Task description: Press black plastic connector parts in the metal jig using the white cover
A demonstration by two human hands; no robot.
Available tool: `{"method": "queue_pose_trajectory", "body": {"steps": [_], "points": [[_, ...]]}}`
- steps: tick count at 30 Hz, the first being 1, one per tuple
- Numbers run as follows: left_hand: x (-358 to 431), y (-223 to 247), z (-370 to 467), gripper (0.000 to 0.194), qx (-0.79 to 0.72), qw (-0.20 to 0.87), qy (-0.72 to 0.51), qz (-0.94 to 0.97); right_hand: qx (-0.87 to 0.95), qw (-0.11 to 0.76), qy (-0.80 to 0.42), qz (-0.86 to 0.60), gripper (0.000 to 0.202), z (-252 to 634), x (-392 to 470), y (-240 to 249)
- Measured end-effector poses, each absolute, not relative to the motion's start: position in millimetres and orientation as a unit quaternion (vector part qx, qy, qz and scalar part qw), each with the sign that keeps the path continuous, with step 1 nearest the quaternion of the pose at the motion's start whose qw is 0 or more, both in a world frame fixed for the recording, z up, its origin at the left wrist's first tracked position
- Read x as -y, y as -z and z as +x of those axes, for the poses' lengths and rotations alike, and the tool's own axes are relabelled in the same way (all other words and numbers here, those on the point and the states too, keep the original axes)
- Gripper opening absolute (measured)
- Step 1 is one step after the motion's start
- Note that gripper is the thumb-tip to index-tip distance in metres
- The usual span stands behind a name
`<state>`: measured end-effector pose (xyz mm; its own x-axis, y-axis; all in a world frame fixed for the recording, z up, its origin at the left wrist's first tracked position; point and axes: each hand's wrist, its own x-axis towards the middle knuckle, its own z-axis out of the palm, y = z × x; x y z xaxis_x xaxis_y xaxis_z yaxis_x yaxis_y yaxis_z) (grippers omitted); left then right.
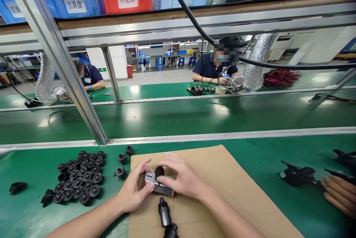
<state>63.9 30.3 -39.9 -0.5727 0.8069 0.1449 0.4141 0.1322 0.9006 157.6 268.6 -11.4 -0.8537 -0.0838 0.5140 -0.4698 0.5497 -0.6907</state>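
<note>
Positioning the black fitting (159, 171) on the metal block (166, 190), lower centre, seems in hand. Right hand (185, 176): clamped on fitting. Left hand (133, 190): touching block, closure unclear. Next move requires steady alignment.

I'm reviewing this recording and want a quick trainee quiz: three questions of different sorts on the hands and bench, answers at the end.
1. What is pinched in the right hand, at the metal block?
A) a cloth
B) a black part
C) a roll of tape

2. True or false: the metal block sits directly on the green tabletop.

3. Fill in: the large cluster of round black parts lies toward the picture's ____ side.

Key:
1. B.
2. False; a brown sheet lies under it.
3. Left.
</note>
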Motion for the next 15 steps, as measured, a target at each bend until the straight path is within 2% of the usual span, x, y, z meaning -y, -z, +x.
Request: {"method": "queue_pose_trajectory", "body": {"steps": [9,13,15], "points": [[-30,37,66,0.071,-0.722,0.195,-0.521,0.413,0.869,0.253,-0.388,0.173,0.031,153,-265,18],[-30,37,65,0.069,-0.718,0.190,-0.523,0.419,0.867,0.230,-0.415,0.152,0.031,154,-275,18],[-30,39,65,0.069,-0.719,0.189,-0.523,0.417,0.870,0.201,-0.433,0.125,0.039,157,-287,16]]}}
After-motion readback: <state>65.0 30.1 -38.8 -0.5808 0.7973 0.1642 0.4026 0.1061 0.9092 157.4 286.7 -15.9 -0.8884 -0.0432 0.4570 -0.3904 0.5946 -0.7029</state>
